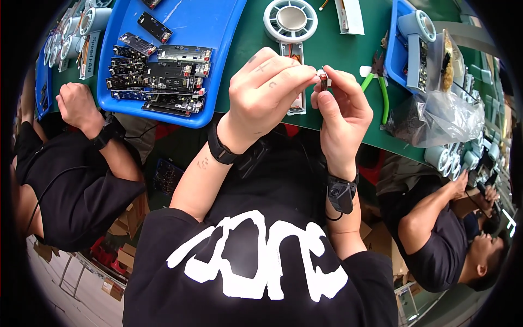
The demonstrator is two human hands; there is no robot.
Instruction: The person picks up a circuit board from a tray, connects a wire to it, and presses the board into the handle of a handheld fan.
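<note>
In front of me both hands meet above the green table. My right hand [346, 111] pinches a small dark circuit board [325, 82] with a red and white part on it, held edge-up between thumb and fingers. My left hand [267, 92] is closed in a pinch right beside that board; what its fingertips hold, if anything, is too small to make out. Below my hands lies the open white handle housing [297, 107] of a handheld fan, partly covered by my left hand. The round fan head [290, 20] sits at its far end.
A blue tray [215, 90] on the left holds several circuit boards [171, 73]. Green-handled pliers [384, 98] lie to the right, near a clear plastic bag [436, 117] and another blue bin [396, 60]. A white housing piece [348, 16] lies behind. Co-workers sit on both sides.
</note>
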